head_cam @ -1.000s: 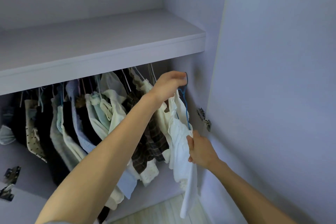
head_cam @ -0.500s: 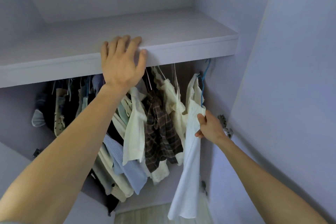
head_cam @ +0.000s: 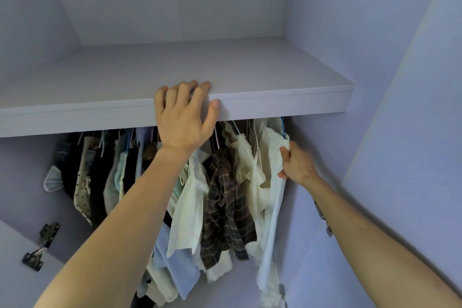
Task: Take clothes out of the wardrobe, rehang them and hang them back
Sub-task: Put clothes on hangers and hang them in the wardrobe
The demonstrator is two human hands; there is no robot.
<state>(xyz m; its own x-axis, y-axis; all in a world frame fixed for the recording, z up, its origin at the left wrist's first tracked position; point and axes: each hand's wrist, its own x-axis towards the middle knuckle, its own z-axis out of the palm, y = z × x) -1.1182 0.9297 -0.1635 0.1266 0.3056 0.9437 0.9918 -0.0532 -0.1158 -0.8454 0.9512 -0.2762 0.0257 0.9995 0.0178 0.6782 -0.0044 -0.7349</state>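
left hand (head_cam: pixel 185 117): laid over the front lip of the shelf (head_cam: pixel 287 105), fingers on top, thumb on the front face, nothing clamped. Looks like a brace for the reach, my read.
left arm: stretched up and forward, wrist just under the lip.
right hand (head_cam: pixel 297 165): pinching the side edge of the white garment (head_cam: pixel 273 220), thumb in front, fingers behind.
why: probably steadying or straightening the fabric on its blue hanger (head_cam: pixel 283 130).
garment location: inside the wardrobe, far right end of the row, beside the cream top (head_cam: pixel 246 157) and plaid shirt (head_cam: pixel 225 207), hanging long.
rail: hidden behind the shelf; hook seating unconfirmed.
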